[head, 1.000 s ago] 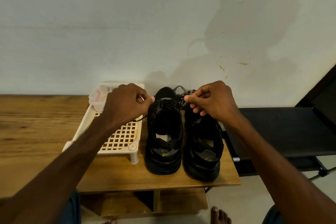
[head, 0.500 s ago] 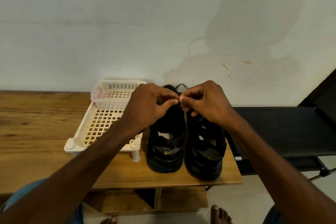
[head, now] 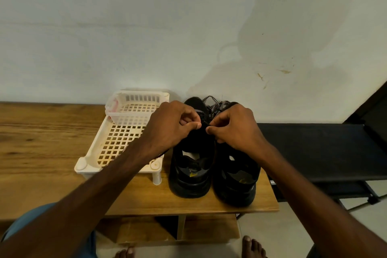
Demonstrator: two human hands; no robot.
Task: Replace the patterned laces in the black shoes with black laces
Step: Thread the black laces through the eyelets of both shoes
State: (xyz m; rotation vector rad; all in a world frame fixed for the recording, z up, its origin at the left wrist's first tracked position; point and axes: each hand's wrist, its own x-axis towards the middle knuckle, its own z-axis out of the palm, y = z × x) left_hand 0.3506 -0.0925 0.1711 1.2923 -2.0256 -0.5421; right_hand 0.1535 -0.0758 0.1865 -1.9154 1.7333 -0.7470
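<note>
Over the surface [head: 52, 142], left hand [head: 169, 125] and right hand [head: 234, 130] pinch the left-side shoe's [head: 189, 182] black lace [head: 203, 124], likely knotting; tightening should follow.

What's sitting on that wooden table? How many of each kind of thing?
Black shoes: 2
White plastic baskets: 2, the small one sitting in the large one
Patterned lace bundle: 1
Total: 5
</note>
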